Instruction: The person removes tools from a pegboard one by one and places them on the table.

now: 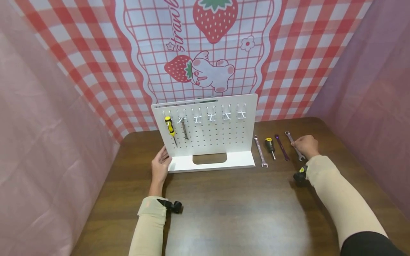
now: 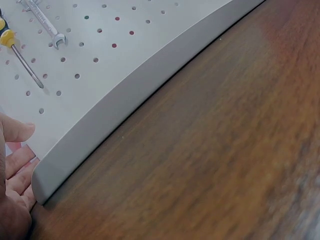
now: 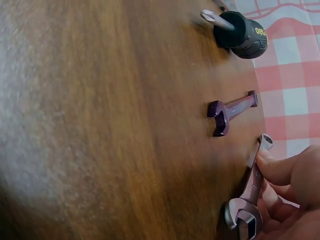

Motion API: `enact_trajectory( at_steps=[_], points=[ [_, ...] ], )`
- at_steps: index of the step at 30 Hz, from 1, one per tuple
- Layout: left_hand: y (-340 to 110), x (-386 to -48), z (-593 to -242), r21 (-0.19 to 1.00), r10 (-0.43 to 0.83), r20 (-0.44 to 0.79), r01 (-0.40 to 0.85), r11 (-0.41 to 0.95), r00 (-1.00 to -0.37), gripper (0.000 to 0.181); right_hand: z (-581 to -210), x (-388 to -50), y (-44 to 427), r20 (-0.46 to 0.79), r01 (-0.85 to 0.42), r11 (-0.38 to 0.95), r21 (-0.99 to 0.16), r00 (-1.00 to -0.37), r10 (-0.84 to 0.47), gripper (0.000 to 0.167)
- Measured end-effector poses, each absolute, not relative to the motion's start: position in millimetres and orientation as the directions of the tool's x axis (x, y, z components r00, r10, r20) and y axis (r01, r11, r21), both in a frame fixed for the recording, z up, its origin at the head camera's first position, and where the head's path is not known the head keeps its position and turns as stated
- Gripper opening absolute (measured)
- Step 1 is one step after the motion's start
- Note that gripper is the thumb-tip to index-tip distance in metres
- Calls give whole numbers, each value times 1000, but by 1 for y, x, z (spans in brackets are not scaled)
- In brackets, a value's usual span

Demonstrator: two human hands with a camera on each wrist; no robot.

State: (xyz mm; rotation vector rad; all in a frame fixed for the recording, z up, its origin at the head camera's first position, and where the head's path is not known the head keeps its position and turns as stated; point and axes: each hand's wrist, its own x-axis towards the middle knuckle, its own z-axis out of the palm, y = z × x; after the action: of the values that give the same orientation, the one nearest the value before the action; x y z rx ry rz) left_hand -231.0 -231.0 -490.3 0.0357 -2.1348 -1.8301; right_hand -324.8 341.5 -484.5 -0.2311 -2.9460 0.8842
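A white pegboard stand (image 1: 208, 138) stands upright near the back of the table. My left hand (image 1: 161, 165) holds its lower left edge, with the thumb on the front side and the other fingers (image 2: 20, 170) around the edge. At the right of the table my right hand (image 1: 307, 145) pinches a silver combination wrench (image 3: 254, 182) between thumb and fingers, near the tabletop. To its left lie a small purple wrench (image 1: 282, 148), a stubby black screwdriver (image 1: 270, 146) and another silver wrench (image 1: 261, 152).
On the board hang a yellow-black screwdriver (image 1: 169, 126) and a silver wrench (image 1: 184, 128), both at the left. Several white hooks (image 1: 226, 114) to their right hold nothing. A checked strawberry cloth (image 1: 285, 71) hangs behind the brown table (image 1: 224, 206).
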Motion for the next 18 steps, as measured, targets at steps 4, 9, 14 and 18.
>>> enact_trajectory(
  at_steps=[4, 9, 14, 18],
  points=[
    [-231, -230, -490, 968, -229, 217, 178, 179, -949, 56, -486, -324, 338, 15, 146, 822, -551, -983, 184, 37],
    [-230, -230, -491, 965, -230, 224, 183, 187, -947, 56, -485, -325, 338, 34, 144, 832, -535, -981, 191, 35],
    [-231, -230, -494, 965, -227, 228, 189, 181, -947, 55, -486, -323, 337, 25, 151, 833, -532, -981, 194, 34],
    [-233, -236, -498, 967, -230, 225, 188, 172, -947, 55, -485, -321, 336, 4, 178, 821, -542, -977, 215, 36]
  ],
)
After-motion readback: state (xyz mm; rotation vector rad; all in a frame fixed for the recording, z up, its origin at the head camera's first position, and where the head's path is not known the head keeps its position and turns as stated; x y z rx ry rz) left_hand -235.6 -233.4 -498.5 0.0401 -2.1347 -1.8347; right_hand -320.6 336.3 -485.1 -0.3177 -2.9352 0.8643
